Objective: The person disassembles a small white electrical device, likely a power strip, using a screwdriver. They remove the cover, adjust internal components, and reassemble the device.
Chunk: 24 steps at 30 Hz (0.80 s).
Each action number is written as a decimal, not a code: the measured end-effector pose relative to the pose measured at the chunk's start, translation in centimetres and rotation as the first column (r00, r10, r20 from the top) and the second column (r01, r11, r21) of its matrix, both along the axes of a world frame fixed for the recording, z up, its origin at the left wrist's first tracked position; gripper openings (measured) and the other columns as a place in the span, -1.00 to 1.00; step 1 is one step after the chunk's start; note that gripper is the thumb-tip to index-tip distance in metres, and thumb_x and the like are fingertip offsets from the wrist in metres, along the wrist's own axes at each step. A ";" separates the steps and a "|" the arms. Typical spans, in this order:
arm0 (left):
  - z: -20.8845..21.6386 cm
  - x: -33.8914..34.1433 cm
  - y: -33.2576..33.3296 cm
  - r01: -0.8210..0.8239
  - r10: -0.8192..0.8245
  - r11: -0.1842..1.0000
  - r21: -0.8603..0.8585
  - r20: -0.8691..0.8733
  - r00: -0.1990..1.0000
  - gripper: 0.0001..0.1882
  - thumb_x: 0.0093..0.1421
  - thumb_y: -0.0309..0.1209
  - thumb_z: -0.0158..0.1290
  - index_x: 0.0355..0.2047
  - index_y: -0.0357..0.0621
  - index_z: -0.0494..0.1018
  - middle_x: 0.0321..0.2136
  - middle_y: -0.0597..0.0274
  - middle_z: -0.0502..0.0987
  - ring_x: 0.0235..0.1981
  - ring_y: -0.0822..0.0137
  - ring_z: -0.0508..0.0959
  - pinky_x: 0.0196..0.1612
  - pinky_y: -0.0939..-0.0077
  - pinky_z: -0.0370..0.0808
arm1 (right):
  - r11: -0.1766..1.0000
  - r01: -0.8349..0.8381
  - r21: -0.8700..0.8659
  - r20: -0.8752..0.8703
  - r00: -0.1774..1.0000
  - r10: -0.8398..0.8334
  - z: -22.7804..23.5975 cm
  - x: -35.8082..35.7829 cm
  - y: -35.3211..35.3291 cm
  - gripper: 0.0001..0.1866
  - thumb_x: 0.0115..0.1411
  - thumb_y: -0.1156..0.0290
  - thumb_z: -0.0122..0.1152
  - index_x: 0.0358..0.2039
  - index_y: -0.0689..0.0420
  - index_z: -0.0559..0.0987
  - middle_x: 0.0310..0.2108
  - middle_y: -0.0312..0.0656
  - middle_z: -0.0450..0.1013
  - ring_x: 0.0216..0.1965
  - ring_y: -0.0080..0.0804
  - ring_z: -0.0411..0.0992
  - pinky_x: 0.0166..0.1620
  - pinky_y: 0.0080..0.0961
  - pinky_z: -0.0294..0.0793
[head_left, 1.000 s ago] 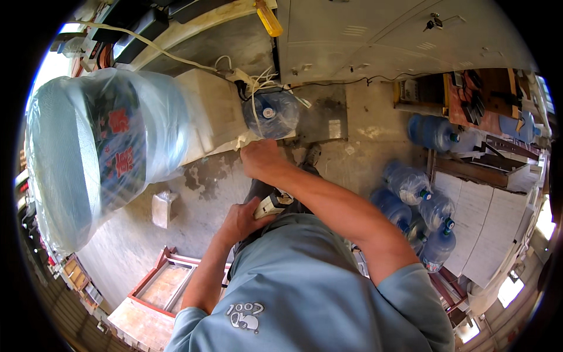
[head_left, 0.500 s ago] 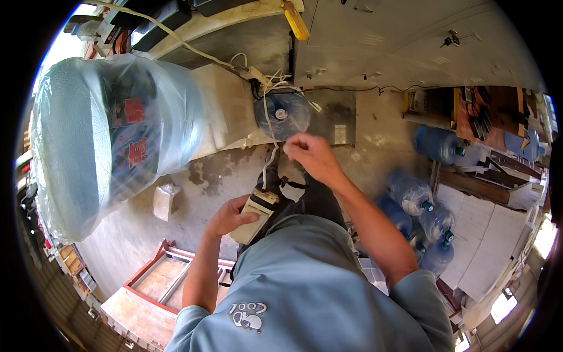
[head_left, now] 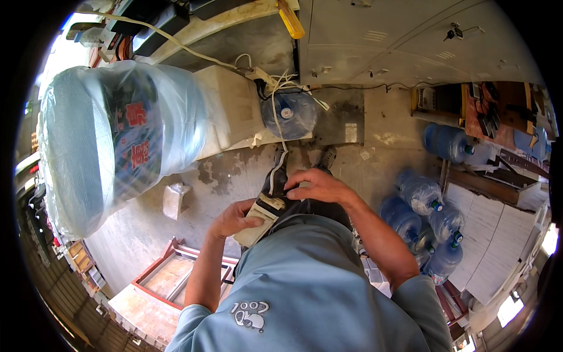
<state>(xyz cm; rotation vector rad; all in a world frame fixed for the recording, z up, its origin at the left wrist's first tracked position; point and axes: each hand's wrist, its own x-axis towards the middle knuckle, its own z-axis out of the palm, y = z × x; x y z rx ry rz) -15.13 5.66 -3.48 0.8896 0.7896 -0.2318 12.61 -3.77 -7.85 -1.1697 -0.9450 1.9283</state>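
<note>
My left hand (head_left: 234,219) is closed around a beige box-shaped device (head_left: 255,227) in front of my waist, thumb across its face. The upper end of the device has a dark band. A white cable (head_left: 279,170) runs up from that end toward a tangle of wires. Just right of the device is my right hand (head_left: 319,186), fingers curled and tips close to the device's upper corner. Whatever lies between those fingertips, if anything, is hidden against my dark trousers.
At the left stands a large plastic-wrapped water bottle (head_left: 129,126). A clear blue jug (head_left: 300,121) sits beyond my feet, under the wires. Several blue water jugs (head_left: 402,217) lie at the right. A yellow-handled screwdriver (head_left: 290,21) is at the top, beside grey cabinets (head_left: 399,35).
My right hand has come down and toward me from beside the cable to the device. My left hand keeps its hold on the device. The view has shifted slightly.
</note>
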 end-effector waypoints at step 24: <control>-1.0 3.0 -4.8 0.622 -0.365 0.097 0.777 -0.553 0.749 -0.60 0.04 -0.09 0.22 -0.27 -0.04 0.39 -0.45 0.10 0.54 -0.39 0.05 0.59 -0.28 0.20 0.47 | 0.991 0.105 0.088 0.505 0.852 -0.136 5.2 -0.2 -0.6 -0.71 0.13 0.22 0.23 -0.43 0.23 0.64 -0.50 -0.02 0.50 -0.43 -0.12 0.46 -0.32 -0.31 0.41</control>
